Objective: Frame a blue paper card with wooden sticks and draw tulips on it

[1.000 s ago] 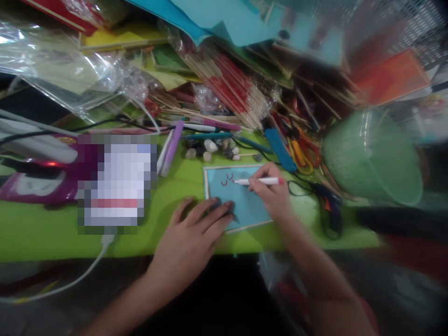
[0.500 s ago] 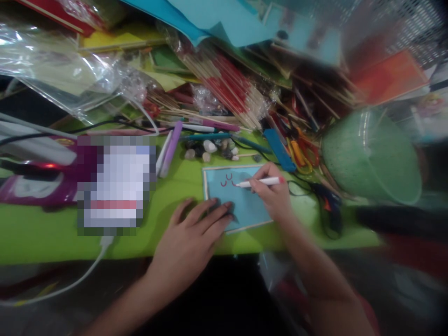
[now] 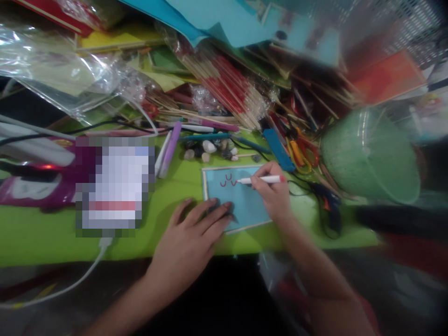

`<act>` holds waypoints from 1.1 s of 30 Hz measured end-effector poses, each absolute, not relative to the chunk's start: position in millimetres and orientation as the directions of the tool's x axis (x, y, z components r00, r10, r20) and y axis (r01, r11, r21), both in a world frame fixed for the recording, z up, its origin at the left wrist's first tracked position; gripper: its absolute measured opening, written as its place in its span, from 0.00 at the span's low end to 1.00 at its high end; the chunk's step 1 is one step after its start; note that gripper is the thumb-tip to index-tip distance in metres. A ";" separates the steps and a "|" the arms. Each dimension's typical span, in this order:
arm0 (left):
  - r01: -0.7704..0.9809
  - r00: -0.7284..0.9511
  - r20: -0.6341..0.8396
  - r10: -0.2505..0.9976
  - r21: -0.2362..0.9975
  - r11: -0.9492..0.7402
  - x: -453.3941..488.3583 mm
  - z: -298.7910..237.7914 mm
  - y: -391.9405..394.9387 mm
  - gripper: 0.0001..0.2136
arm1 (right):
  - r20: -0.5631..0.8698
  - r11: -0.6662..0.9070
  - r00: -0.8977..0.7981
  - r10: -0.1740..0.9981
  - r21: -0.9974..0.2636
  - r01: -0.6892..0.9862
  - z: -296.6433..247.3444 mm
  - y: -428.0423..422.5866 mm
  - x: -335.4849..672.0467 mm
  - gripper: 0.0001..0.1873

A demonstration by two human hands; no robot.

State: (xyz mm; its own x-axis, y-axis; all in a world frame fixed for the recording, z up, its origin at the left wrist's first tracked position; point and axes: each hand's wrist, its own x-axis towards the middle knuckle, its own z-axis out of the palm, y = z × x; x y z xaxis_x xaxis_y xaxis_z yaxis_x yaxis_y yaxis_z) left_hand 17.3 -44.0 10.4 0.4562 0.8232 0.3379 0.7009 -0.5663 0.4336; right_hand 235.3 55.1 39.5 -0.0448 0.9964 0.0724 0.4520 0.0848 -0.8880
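As the left hand (image 3: 191, 235) lies palm-down, fingers (image 3: 203, 208) spread on a blue card (image 3: 249, 204), the right hand (image 3: 275, 196) pinches a marker (image 3: 270, 179).

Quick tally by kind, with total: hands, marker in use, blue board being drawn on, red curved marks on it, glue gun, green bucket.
Hands: 2 (left hand, right hand)
Marker in use: 1
Blue board: 1
Red curved marks: 3
Glue gun: 1
Green bucket: 1
Total: 9
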 end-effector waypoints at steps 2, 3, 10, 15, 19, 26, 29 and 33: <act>0.702 0.458 0.332 0.825 0.434 -0.564 17.5 10.6 -44.1 0.14 | 0.074 0.086 -0.045 0.996 -0.892 0.443 38.7 55.6 235.4 0.07; 0.702 0.459 0.329 0.825 0.434 -0.564 17.5 10.7 -44.2 0.14 | 0.074 0.087 -0.047 0.996 -0.895 0.437 38.4 55.8 235.5 0.07; 0.704 0.462 0.321 0.827 0.434 -0.562 16.6 11.0 -44.3 0.14 | 0.096 0.109 -0.054 0.994 -0.903 0.417 38.2 55.7 235.9 0.07; 0.700 0.463 0.329 0.823 0.433 -0.567 16.3 10.4 -44.0 0.15 | 0.071 0.091 -0.064 0.995 -0.916 0.391 39.3 55.0 236.1 0.07; 0.700 0.461 0.326 0.825 0.438 -0.564 16.5 9.9 -44.4 0.15 | 0.053 0.081 -0.080 0.995 -0.916 0.392 39.7 54.4 235.3 0.08; 0.703 0.444 0.334 0.831 0.445 -0.554 18.0 8.6 -45.3 0.15 | 0.017 0.061 -0.107 0.994 -0.905 0.421 41.9 53.9 234.3 0.09; 0.701 0.447 0.339 0.828 0.442 -0.559 18.1 8.4 -45.3 0.15 | 0.010 0.064 -0.124 0.992 -0.897 0.437 42.4 54.1 234.7 0.09; 0.704 0.454 0.331 0.827 0.435 -0.561 17.4 8.8 -45.0 0.15 | 0.015 0.070 -0.127 0.992 -0.897 0.437 42.2 54.3 235.5 0.08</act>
